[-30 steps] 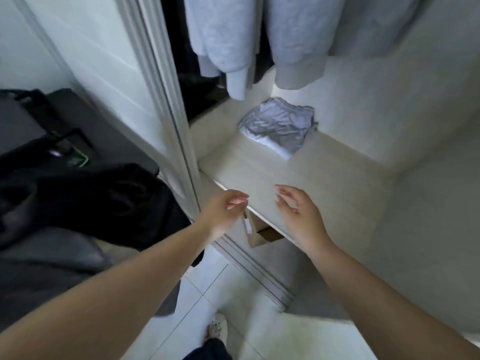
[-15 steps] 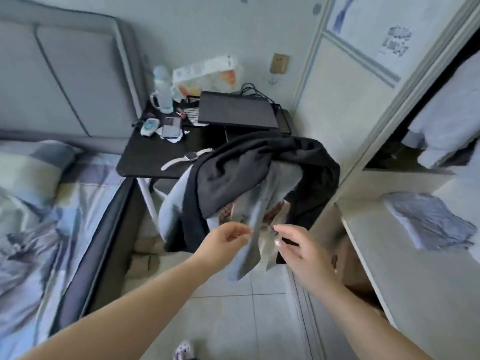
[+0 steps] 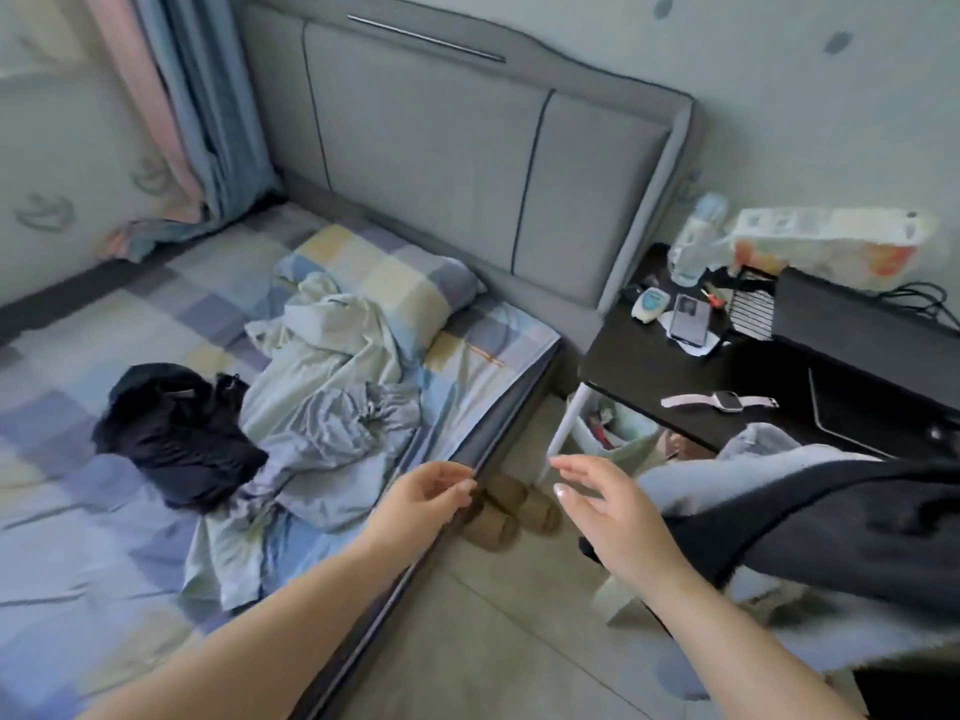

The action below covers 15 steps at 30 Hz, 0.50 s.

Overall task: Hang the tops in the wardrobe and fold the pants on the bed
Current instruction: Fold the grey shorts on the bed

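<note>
A black garment (image 3: 176,439) lies crumpled on the bed (image 3: 62,511), left of a grey striped garment (image 3: 343,423) and a pale rumpled sheet (image 3: 332,350). A black and grey pile of clothes (image 3: 810,506) hangs over a chair at the right. My left hand (image 3: 421,501) hovers over the bed's near edge with loosely curled fingers, holding nothing. My right hand (image 3: 608,506) is held out empty with relaxed fingers, above the floor between bed and chair. The wardrobe is out of view.
A black bedside table (image 3: 675,366) carries a phone (image 3: 688,317), a watch (image 3: 722,401), a bottle (image 3: 693,246), a tissue pack (image 3: 831,246) and a laptop (image 3: 857,324). Brown slippers (image 3: 509,506) sit on the tiled floor by the bed. A checked pillow (image 3: 384,283) lies against the grey headboard (image 3: 467,163).
My view has swung left from the wardrobe shelf, past the chair with clothes, to the bed. Both hands stay empty and in front of me.
</note>
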### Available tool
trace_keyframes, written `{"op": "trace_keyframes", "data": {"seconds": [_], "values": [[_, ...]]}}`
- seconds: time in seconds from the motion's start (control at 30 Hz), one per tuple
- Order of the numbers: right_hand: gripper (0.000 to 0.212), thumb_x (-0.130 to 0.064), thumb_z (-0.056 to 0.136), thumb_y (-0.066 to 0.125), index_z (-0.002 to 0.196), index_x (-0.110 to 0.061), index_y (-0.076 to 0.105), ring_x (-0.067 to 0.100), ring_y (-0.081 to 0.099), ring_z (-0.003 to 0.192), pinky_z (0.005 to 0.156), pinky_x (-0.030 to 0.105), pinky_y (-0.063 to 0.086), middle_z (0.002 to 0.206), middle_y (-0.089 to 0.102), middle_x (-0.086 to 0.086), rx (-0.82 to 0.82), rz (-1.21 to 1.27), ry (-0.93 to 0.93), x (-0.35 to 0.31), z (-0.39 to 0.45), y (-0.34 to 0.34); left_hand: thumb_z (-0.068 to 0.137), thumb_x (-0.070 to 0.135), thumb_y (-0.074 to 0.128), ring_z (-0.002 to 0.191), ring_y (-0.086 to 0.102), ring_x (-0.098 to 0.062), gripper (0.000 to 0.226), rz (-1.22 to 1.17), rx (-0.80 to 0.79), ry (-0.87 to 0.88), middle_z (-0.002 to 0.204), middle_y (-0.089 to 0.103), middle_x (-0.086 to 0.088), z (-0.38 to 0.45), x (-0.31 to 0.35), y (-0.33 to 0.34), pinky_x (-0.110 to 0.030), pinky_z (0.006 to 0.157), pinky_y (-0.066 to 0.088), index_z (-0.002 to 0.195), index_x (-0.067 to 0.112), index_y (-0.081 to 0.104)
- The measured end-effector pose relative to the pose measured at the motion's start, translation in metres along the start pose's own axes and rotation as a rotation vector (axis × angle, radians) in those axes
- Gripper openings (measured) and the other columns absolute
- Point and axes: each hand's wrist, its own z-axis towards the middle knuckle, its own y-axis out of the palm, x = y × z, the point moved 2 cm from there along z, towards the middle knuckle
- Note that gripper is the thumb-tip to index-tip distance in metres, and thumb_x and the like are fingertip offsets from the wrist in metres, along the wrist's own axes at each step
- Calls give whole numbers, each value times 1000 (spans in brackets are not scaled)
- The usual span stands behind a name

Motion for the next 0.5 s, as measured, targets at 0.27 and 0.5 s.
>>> {"op": "trace_keyframes", "data": {"seconds": [0.27,0.5], "values": [[26,-15,93,58,103,-40,59,-10,53,107,89,12,44,116,59,-9,-178,32,48,-1,126,112,92,27,62,90,67,-10,8,-6,123,-142,94,72,2,58,-38,-119,-27,84,51,97,29,68],[24,-25,94,57,105,-46,56,-17,50,104,78,1,40,116,56,-18,-395,-78,91,57,268,191,92,31,60,90,67,-5,9,-37,281,-271,95,72,7,161,-104,-177,-25,78,53,98,33,66]]}}
